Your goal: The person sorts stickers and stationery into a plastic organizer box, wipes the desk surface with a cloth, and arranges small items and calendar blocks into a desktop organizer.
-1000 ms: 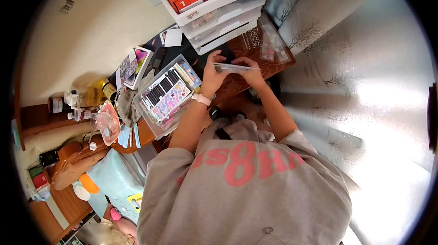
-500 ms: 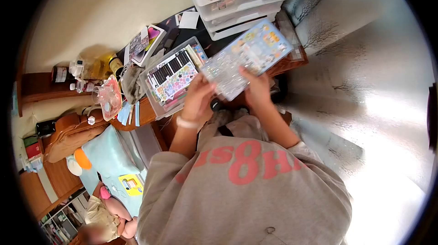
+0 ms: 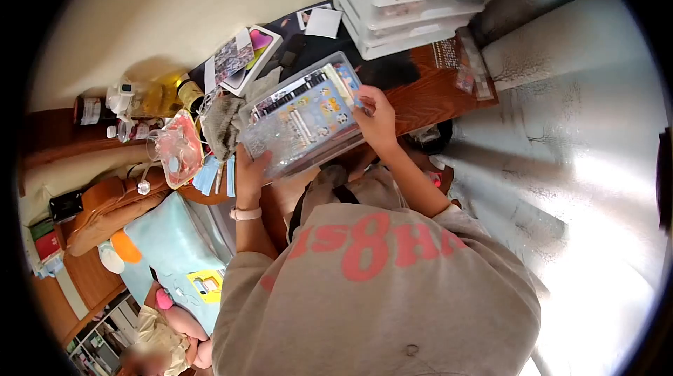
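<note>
A sticker sheet in a clear sleeve (image 3: 308,120) lies slanted over the open clear plastic box (image 3: 345,139), covering part of the sheets inside it. My left hand (image 3: 250,174) grips the sheet's lower left corner, thumb on top. At the sheet's right end my right hand (image 3: 375,118) pinches its upper edge near the box rim. Black-striped sheets (image 3: 291,94) show in the box behind the sleeve.
A white drawer unit (image 3: 413,32) stands at the desk's back. Left of the box are a phone box (image 3: 256,60), a grey cloth (image 3: 223,124) and blue strips (image 3: 207,176). Another person (image 3: 165,330) is at the lower left, near a blue pillow (image 3: 168,232).
The sleeved sheet, first held nearly edge-on and then face-up to the right of the box, has moved left over the box, with both hands on it. The view has shifted.
</note>
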Demonstrator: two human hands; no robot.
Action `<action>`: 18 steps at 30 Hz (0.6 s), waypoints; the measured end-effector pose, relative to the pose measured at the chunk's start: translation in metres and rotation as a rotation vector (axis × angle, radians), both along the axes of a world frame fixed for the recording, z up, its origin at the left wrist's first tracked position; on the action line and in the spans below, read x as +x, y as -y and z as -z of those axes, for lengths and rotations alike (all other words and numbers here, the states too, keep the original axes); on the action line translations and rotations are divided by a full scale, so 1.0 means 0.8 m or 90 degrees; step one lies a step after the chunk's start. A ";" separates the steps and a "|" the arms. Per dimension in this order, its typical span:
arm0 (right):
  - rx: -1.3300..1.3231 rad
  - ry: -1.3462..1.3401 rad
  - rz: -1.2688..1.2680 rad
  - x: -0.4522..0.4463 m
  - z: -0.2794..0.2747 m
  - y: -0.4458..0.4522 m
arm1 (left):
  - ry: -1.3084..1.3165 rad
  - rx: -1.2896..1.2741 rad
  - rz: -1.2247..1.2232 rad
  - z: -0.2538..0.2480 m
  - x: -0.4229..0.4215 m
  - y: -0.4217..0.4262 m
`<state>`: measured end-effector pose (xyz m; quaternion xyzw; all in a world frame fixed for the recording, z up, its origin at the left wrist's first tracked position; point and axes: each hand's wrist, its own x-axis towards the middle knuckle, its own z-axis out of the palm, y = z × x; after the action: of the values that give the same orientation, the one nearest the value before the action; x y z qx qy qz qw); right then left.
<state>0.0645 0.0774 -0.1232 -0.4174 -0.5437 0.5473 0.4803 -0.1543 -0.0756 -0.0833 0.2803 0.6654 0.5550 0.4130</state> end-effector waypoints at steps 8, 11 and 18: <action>0.213 0.415 -0.141 -0.033 -0.007 0.017 | -0.351 -0.013 -0.078 0.048 -0.002 -0.056; 0.239 0.465 -0.172 -0.034 -0.007 0.030 | -0.611 0.016 -0.061 0.014 0.023 -0.065; 0.410 0.623 -0.275 -0.049 -0.015 0.028 | -0.864 -0.071 0.388 0.006 0.011 -0.062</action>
<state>0.0250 0.0551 -0.1115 -0.3344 -0.9107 0.1861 0.1556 -0.1455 -0.0258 -0.0884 0.7121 0.6941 0.0868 0.0605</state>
